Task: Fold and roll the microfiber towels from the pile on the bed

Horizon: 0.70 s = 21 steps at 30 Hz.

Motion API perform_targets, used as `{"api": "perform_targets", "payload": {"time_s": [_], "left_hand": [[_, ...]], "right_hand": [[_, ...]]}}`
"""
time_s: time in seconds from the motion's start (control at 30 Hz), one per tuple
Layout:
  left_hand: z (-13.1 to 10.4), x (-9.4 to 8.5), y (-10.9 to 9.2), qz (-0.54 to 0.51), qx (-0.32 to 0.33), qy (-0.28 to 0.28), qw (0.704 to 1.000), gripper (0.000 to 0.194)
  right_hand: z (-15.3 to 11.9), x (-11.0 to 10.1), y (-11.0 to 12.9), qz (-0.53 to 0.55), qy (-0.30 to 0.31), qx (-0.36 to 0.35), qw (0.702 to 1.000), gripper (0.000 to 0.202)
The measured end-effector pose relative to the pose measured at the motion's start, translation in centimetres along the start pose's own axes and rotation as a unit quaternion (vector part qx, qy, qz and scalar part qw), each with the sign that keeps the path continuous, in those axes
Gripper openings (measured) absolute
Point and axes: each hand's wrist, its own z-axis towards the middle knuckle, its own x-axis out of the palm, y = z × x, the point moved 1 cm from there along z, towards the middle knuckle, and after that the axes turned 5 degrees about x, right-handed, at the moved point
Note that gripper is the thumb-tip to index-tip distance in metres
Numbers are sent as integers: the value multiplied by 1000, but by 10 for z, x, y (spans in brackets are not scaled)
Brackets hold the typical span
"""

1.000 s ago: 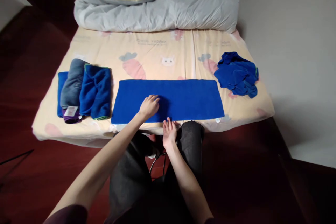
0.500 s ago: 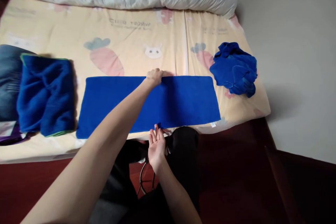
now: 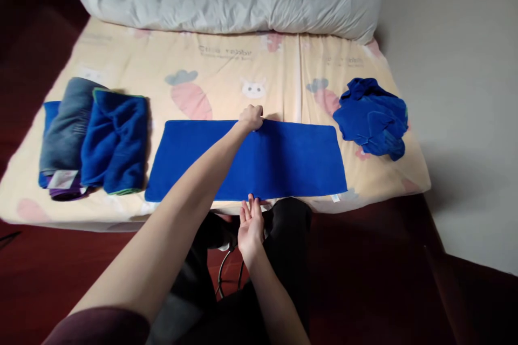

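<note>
A blue towel [image 3: 202,156] lies as a long flat strip on the bed, with a small white tag at its near right corner. A shadowed ridge crosses its middle. Reaching over from the left, my left hand [image 3: 251,117] has its fingers curled closed on the middle of the far edge. Opposite it, my right hand [image 3: 251,226] is palm up at the near edge, fingers stretched out and fingertips touching the cloth. To the right sits a crumpled blue cloth [image 3: 372,118]. On the left lies a folded blue towel [image 3: 115,140] with green trim.
Beside the green-trimmed towel lie a grey folded cloth [image 3: 67,129] and a purple item [image 3: 67,192] with a white label. A thick grey-white quilt [image 3: 226,5] spans the back of the patterned bedsheet [image 3: 133,59]. The wall [image 3: 457,91] stands at right.
The view has shifted, so the bed and cloths appear farther right and more of the left side and quilt shows. Both hands keep their places at the towel's edges.
</note>
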Motion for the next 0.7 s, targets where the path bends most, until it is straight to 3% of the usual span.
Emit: {"api": "perform_targets", "payload": {"time_s": [0.2,0.37,0.43,0.53,0.7], "left_hand": [[-7,-11,0,-72,15,-22,997,38],[-23,-33,-12,-139,32,-48,989,39],[-34,-48,-19,-161,32,-60,985,38],[-54,-78,-29,-190,32,-71,979,32],[-98,-141,-38,-233,84,-118,962,24]], "right_hand": [[-10,-1,3,-30,-2,-41,999,29],[-21,-12,8,-86,-5,-162,983,40],[-24,-17,14,-150,-16,-246,957,42],[-34,-23,32,-220,-44,-383,896,40],[-72,-18,90,-293,-37,-525,798,47]]}}
